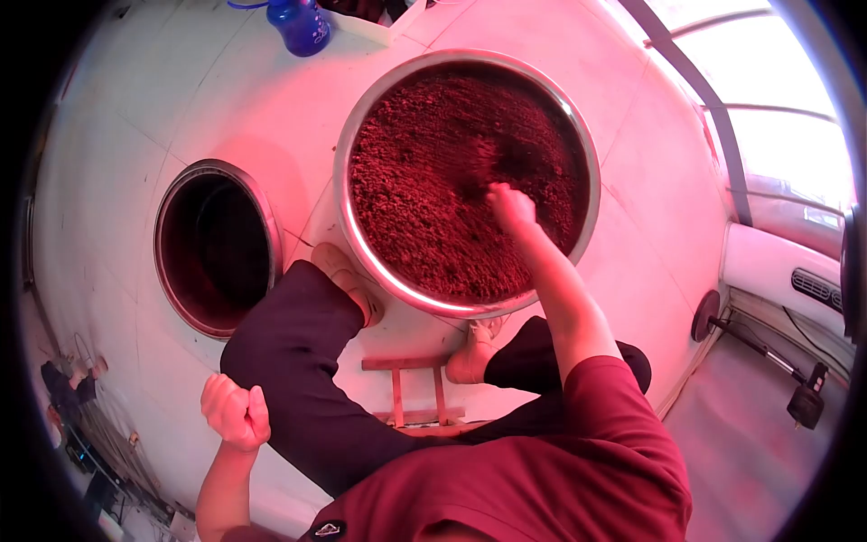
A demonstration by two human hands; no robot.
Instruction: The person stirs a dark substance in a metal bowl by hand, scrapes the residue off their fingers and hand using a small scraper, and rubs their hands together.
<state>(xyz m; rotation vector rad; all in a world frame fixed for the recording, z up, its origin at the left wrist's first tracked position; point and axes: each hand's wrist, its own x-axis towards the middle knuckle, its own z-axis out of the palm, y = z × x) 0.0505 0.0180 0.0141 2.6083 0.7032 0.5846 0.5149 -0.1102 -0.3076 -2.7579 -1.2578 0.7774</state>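
A wide, round metal tub (pixel 349 213) stands in front of me, filled with dark reddish, grainy material (pixel 424 199). Over its right half reaches my right hand (pixel 512 208), fingers closed, just above or touching the grains. A smeared patch lies beyond the fingertips, beside a darker hollow in the grains; whether the hand holds anything there I cannot make out. My left hand (pixel 235 411) is balled into a fist beside my left knee, away from the tub, with nothing showing in it.
A second, deep round pot (pixel 163 262) with a dark inside stands left of the tub. Beyond the tub are a blue bottle (pixel 300 25) and a white box (pixel 388 32). A low wooden stool (pixel 397 393) is under me. Windows and a black-ended bar (pixel 759 348) are at right.
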